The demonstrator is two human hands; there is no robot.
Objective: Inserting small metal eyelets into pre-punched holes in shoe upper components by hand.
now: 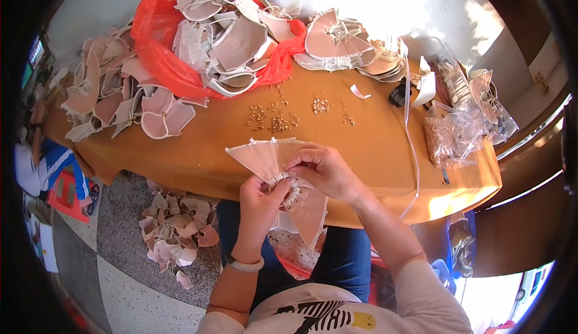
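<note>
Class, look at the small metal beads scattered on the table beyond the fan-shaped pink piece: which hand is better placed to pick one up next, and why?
Probably the right hand. It sits higher on the pink fan-shaped piece, nearer the metal beads, with its fingertips only pinching the gathered centre. The left hand lies lower, its grip supporting the piece from beneath.

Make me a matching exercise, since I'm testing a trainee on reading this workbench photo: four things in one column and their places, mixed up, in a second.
Things:
1. pink fabric piece
2. red plastic bag
3. small clear bag of beads
4. heap of pink pieces

Places:
A. on the floor, under the table's near edge
B. between the left hand and the right hand
C. at the far side of the table, full of pale pieces
D. near the table's right end

Pairs: 1-B, 2-C, 3-D, 4-A
</note>
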